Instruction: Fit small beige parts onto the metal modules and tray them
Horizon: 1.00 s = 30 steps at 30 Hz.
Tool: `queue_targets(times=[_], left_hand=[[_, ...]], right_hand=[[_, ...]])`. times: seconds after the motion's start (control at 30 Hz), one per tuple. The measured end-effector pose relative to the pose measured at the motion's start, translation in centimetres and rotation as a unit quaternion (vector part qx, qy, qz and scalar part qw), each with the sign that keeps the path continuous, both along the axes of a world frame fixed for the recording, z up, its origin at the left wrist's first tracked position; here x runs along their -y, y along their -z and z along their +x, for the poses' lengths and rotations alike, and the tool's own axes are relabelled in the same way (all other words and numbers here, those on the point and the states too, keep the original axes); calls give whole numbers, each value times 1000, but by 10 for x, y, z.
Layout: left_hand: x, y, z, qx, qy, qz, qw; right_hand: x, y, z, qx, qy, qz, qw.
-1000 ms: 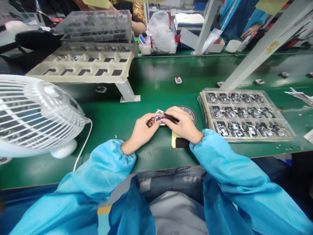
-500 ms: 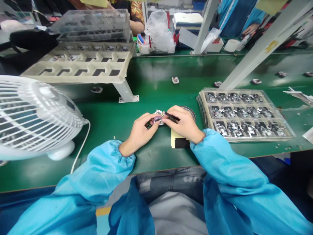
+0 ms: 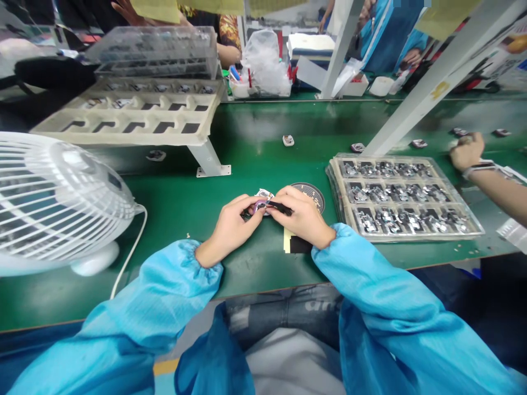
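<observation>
My left hand (image 3: 230,226) is closed around a small metal and white part (image 3: 261,202), held just above the green bench (image 3: 247,153). My right hand (image 3: 302,216) pinches a thin black tool (image 3: 279,207) whose tip touches that part. Both hands meet at the middle of the bench. A round dark mesh disc (image 3: 309,192) lies just behind my right hand. A black and yellow sheet (image 3: 294,245) sits under my right wrist.
A clear tray (image 3: 401,196) of several small metal parts lies to the right. A white fan (image 3: 57,203) stands at the left. A cream rack (image 3: 132,112) on a stand is at the back left. Another person's hand (image 3: 467,151) reaches in at the far right.
My hands stay together on the part with little movement. Another person's hand and forearm have come into view at the right edge.
</observation>
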<state>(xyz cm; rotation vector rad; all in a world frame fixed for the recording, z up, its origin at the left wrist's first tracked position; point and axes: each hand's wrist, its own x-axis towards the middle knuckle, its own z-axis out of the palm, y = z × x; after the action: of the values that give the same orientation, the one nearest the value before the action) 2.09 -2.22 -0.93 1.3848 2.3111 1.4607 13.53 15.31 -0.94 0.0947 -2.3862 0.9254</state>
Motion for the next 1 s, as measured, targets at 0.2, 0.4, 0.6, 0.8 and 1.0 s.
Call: queue_targets(times=[0.2,0.4,0.6,0.8,1.0], left_hand=[[-1,0,0,10,3,0,1000],[-1,3,-1,23,-2,-7,1000],[-30,-7,-63,-23,-57,-40,997],[-114,-17,-140,-126,-139,-214,959],[-205,-8,-144,-139,-73,-254,954]], right_hand=[[-2,0,0,14,-8,8,1000],[-8,-8,4,48,7,10,999],[-22,-18,13,178,253,90,947],[-24,-22,10,92,236,17,967],[-26,-36,9,-60,161,-181,968]])
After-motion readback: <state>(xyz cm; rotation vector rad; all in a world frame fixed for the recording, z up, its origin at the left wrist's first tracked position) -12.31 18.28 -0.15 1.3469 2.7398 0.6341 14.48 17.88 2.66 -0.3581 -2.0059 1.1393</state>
